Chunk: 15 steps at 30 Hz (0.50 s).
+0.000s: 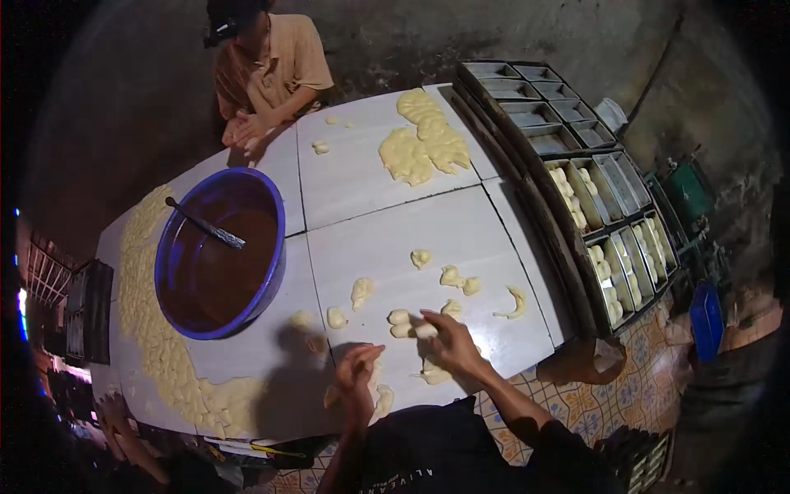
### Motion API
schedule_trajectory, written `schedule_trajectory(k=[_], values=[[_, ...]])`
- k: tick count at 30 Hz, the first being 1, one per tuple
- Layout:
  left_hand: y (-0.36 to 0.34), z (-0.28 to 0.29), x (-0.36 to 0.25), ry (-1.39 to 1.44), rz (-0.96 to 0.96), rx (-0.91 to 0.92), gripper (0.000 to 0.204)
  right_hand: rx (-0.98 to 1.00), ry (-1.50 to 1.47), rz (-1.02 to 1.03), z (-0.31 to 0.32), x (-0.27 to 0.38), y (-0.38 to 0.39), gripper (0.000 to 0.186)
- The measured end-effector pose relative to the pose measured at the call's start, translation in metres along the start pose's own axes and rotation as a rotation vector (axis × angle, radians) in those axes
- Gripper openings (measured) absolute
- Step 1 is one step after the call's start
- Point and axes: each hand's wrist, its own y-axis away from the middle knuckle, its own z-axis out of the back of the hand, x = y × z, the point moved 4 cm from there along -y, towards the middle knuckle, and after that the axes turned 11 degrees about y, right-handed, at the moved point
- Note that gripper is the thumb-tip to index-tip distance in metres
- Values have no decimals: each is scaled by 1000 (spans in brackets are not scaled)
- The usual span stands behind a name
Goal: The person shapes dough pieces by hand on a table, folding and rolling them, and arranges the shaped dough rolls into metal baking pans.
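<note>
My right hand [448, 346] pinches a pale dough piece [425, 330] just beside two small dough lumps [400, 318] on the white tiled table [395, 222]. My left hand [357, 368] is to its left, fingers loosely bent and open, with no held item visible, over flattened dough scraps [382, 399]. More lumps [421, 258] are scattered ahead. A wide dough sheet [156, 321] covers the table's left side, and another piece [424, 148] lies at the back. A blue basin [271, 284] with brown contents and a long utensil [204, 221] stands left of my hands.
Metal tins [612, 189], some holding dough balls [609, 288], line the right. A co-worker [267, 74] stands across the table, hands together. Another person's arm [123, 428] is at lower left. Dark pans [86, 313] stand left; a blue crate [708, 321] is right.
</note>
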Motion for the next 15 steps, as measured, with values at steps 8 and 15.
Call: schedule_trajectory(k=[8,15], values=[[4,52,16,-172,-136,-201,14,-200,460,-20,12,-20,-11,61],[5,26,18,-82,65,-114,10,-376,254,-23,21,-65,-20,19]])
